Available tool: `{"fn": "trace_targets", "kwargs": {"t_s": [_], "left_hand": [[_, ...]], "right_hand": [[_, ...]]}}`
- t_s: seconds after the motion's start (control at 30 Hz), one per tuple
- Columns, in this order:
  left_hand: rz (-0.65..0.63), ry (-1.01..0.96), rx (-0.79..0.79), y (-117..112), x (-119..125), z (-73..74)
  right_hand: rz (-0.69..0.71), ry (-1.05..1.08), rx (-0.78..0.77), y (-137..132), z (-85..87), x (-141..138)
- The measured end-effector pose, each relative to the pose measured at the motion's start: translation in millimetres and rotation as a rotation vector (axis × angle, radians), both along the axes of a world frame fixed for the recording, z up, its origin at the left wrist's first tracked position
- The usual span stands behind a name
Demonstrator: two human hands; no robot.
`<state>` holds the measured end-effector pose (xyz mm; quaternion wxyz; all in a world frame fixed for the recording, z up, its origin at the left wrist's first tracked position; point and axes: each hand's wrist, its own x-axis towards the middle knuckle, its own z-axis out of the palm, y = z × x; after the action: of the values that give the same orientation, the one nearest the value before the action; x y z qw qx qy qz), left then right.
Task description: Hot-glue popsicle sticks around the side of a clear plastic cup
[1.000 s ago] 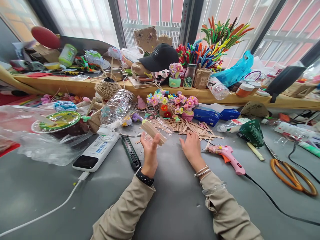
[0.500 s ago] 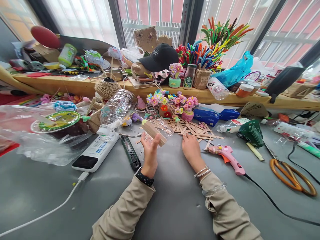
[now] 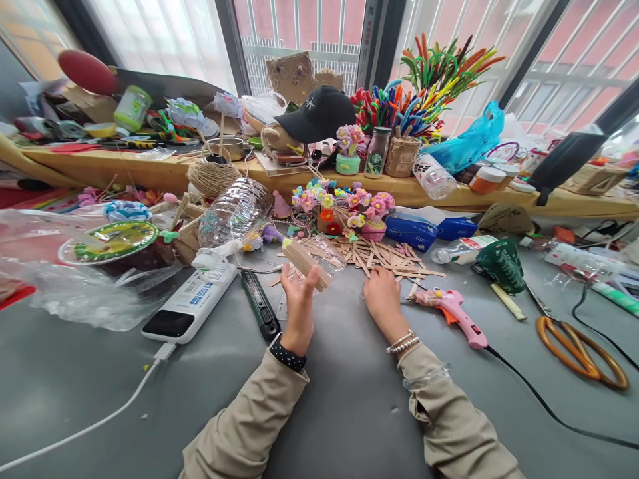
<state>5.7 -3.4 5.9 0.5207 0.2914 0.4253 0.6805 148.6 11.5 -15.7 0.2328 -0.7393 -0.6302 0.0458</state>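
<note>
My left hand (image 3: pixel 299 309) is closed around a stack of wooden craft sticks (image 3: pixel 305 261), held tilted above the table between thumb and fingers. To the right, a loose pile of craft sticks (image 3: pixel 382 258) lies spread over the tabletop. My right hand (image 3: pixel 383 299) rests at the near edge of that pile, fingers curled down and pinched at the end of one stick; the fingertips are partly hidden. Just right of this hand lies a pink hot glue gun (image 3: pixel 462 319). A dark green utility knife (image 3: pixel 260 306) lies left of my left hand.
A white power bank (image 3: pixel 192 303) with a cable is at left, beside a lidded cup (image 3: pixel 114 243) in plastic wrap. Scissors (image 3: pixel 582 352) with orange handles lie at right. Behind the sticks stand crocheted flowers (image 3: pixel 374 206), a clear plastic bottle (image 3: pixel 234 209) and blue tissue packs (image 3: pixel 412 231).
My right hand has shifted very slightly among the near sticks, its fingers curling a little more. My left hand keeps the stack in nearly the same place.
</note>
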Motion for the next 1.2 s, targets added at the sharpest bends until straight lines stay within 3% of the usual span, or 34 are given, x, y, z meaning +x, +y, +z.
{"fn": "trace_targets", "kwargs": {"t_s": [0.23,0.5,0.67,0.77,0.83,0.93,1.2], "left_hand": [[-0.006,-0.017,0.016,0,0,0.1],[0.004,-0.008,0.009,1,0,-0.3],[-0.007,-0.003,-0.002,1,0,-1.7],[-0.001,0.023,-0.009,0,0,-3.2],[-0.013,0.034,0.01,0,1,-3.9],[-0.02,0.033,0.016,0,1,-4.2],[-0.058,0.015,0.01,-1,1,-3.1]], "right_hand": [[0.115,0.276,0.074,1,10.0,7],[0.12,0.813,0.061,4,16.6,12],[0.137,1.048,0.043,0,30.6,11],[0.207,1.141,0.037,-6,40.1,3],[0.329,1.258,0.027,-11,44.3,-5],[0.472,1.247,-0.003,-16,47.1,-16],[0.533,1.117,-0.055,-17,50.8,-16]]}}
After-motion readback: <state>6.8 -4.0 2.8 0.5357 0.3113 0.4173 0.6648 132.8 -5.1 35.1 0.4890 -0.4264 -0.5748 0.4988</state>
